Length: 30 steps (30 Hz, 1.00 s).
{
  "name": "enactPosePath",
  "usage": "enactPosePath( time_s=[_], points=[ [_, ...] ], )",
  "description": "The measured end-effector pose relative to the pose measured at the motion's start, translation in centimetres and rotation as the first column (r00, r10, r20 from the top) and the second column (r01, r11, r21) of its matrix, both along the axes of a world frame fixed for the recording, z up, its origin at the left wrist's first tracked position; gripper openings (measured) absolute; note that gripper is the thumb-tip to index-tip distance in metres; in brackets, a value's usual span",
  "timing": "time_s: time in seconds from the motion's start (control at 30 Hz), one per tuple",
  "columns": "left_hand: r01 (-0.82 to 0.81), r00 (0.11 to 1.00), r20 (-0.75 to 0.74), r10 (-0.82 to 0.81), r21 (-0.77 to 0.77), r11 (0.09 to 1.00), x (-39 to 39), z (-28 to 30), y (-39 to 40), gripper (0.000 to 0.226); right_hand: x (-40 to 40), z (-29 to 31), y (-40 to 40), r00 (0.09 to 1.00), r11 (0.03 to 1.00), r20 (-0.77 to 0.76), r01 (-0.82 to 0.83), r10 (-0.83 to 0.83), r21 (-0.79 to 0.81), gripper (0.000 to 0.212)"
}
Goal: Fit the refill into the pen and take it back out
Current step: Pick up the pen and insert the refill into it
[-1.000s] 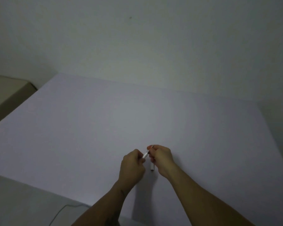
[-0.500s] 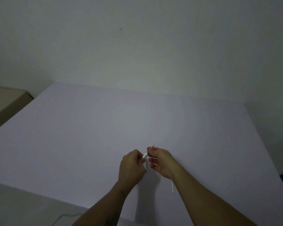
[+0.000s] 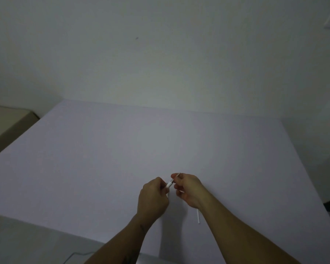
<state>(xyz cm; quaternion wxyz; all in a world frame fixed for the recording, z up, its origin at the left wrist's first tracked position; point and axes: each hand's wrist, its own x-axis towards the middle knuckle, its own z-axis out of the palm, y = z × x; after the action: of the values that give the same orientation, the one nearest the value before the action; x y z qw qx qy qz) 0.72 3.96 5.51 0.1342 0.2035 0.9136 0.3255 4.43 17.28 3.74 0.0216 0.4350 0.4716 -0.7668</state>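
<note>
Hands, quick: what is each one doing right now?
Left hand: closed around the pen.
Right hand: fingers pinched on the thin refill at the pen's end.

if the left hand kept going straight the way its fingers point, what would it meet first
Most likely the right hand. The left hand points up and right along the pen it grips, and the right hand's fingertips already pinch that pen's far end. Depth is hard to judge.

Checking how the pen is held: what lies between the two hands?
In the head view, a short white stretch of the pen bridges the gap between the left hand and the right hand; its thin tip pokes out past the right fingers.
</note>
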Motion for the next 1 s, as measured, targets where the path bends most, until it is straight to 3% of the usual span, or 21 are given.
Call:
enactPosePath(
  time_s=[0.07, 0.17, 0.37, 0.53, 0.63, 0.83, 1.0],
  points=[
    [-0.003, 1.0, -0.003, 0.003, -0.005, 1.0, 0.0, 0.11, -0.06, 0.01, 0.17, 0.2, 0.11, 0.999, 0.998, -0.031, -0.022, 0.02, -0.06, 0.022],
    [0.003, 1.0, -0.015, -0.003, -0.009, 1.0, -0.03, 0.17, -0.08, 0.008, 0.36, 0.44, -0.03, 1.0, 0.993, -0.016, -0.022, 0.021, -0.116, 0.013],
    [-0.003, 1.0, -0.008, 0.003, -0.005, 1.0, 0.07, 0.22, -0.07, 0.004, 0.09, 0.47, -0.02, 1.0, 0.999, 0.007, 0.015, -0.015, -0.041, 0.009],
    [-0.013, 1.0, -0.009, 0.013, -0.021, 1.0, -0.05, 0.0, -0.39, 0.004, 0.34, 0.45, 0.03, 0.999, 0.996, -0.029, -0.024, 0.022, -0.08, 0.023],
    [-0.014, 1.0, -0.013, 0.014, -0.025, 1.0, -0.15, -0.21, -0.48, 0.004, 0.46, 0.45, -0.36, 1.0, 0.994, -0.003, -0.009, 0.008, -0.109, 0.012],
    [-0.008, 1.0, -0.017, 0.008, -0.024, 1.0, -0.29, -0.37, -0.31, 0.005, -0.02, 0.26, -0.65, 1.0, 0.999, 0.013, 0.022, -0.021, -0.025, 0.011],
    [-0.021, 1.0, -0.008, 0.021, 0.003, 1.0, -0.4, -0.2, -0.13, 0.007, 0.15, 0.58, -0.18, 0.998, 0.999, -0.059, -0.012, 0.009, -0.043, 0.024]
  ],
)
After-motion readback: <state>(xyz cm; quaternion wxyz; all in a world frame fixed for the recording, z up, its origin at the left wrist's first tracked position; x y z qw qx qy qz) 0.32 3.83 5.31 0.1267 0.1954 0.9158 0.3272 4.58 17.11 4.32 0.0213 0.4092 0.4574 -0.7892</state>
